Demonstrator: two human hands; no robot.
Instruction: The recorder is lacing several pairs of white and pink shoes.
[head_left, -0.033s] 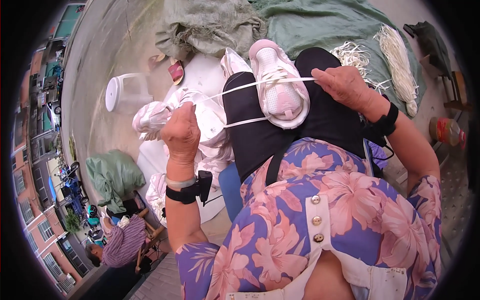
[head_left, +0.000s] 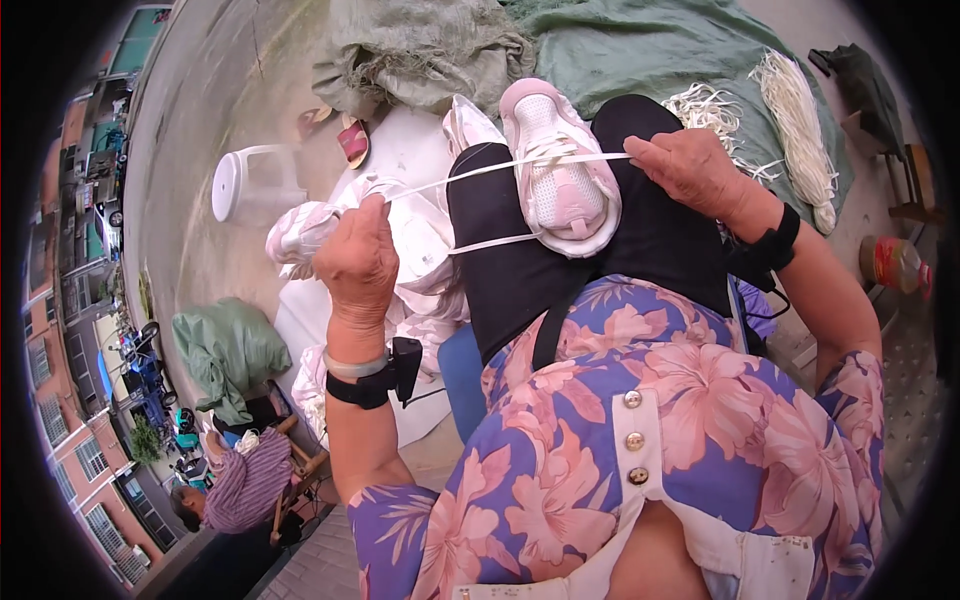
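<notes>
Two bare hands are drawing on one flat white fabric shoelace (head_left: 470, 174). The left hand (head_left: 357, 258) has its fingers curled, pinching the lace near the fingertips; the right hand (head_left: 690, 170) pinches it between thumb and fingers. Between them the lace runs nearly straight across a pale pink and white sneaker with perforated panels (head_left: 570, 200). The sneaker lies on the person's lap, on black cloth (head_left: 500, 290) — sole not visible. A second white strand (head_left: 495, 243) leads leftward from the sneaker; its far end cannot be made out. Beside the left hand lie more pink and white shoes (head_left: 300, 235). Beyond the right hand, a long bundle of cream laces (head_left: 800, 130) rests on green woven sheeting (head_left: 620, 45).
</notes>
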